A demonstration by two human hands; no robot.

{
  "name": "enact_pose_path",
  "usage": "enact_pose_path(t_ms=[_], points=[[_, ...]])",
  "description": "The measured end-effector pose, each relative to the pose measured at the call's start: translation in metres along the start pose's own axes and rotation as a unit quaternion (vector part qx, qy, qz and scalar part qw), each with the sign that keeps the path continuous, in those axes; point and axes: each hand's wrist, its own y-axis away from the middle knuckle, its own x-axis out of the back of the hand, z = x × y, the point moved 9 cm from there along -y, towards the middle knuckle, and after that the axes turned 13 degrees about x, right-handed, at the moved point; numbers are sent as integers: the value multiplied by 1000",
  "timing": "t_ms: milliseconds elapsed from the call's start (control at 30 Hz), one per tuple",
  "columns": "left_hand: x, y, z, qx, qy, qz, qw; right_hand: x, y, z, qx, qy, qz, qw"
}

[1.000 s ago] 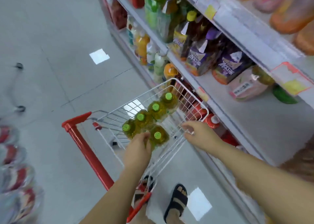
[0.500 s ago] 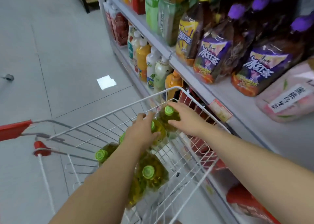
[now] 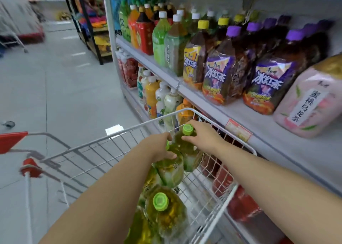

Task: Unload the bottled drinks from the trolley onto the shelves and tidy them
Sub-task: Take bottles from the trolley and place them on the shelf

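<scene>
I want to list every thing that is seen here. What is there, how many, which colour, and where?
trolley: one, white wire, red handle, beside the shelves
green-cap bottles: at least four, yellow-green, in trolley
purple-cap bottles: several, dark, middle shelf
yellow-cap bottles: several, dark, left of purple ones
white-cap bottles: several, green, further left
pink bottle: one, middle shelf, far right
shelves: several levels, pale grey, right side
left grip: one, bare, round a green-cap bottle's shoulder
right grip: one, bare, round another's neck

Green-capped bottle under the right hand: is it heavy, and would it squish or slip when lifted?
Probably heavy: the clear plastic green-capped bottle of yellow-green drink looks big and full. Likely stiff while capped. Its smooth sides might slip, so the right hand gripping its neck seems sensible.
</scene>
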Motion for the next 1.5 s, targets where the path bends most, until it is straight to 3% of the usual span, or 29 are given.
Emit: enact_pose_path(t_ms=[133, 267, 367, 467, 567, 667, 767, 900, 1233, 1500], points=[[1, -1, 2, 0, 5, -3, 1000, 55, 36, -8, -2, -27, 106, 994], [4, -1, 5, 5, -2, -7, 1000, 123, 88, -32, 38, -95, 263, 959], [4, 2, 12, 13, -75, -11, 997, 162, 133, -57, 80, -121, 344, 928], [7, 10, 26, 5, -186, 2, 983, 191, 171, -80, 113, -69, 373, 918], [32, 28, 73, -62, -194, 77, 976, 218, 202, -87, 116, -27, 415, 902], [64, 75, 149, -217, -66, 132, 965, 239, 229, -80, 103, -18, 451, 887], [74, 138, 209, -364, 49, 96, 925, 256, 253, -70, 73, 7, 466, 882], [53, 168, 263, -444, 111, 30, 889, 272, 281, -54, 38, 35, 490, 870], [-9, 172, 345, -454, 184, -49, 871, 302, 323, 10, -56, -18, 517, 854], [-36, 171, 368, -433, 282, -72, 853, 298, 316, 30, -185, 53, 370, 909]])
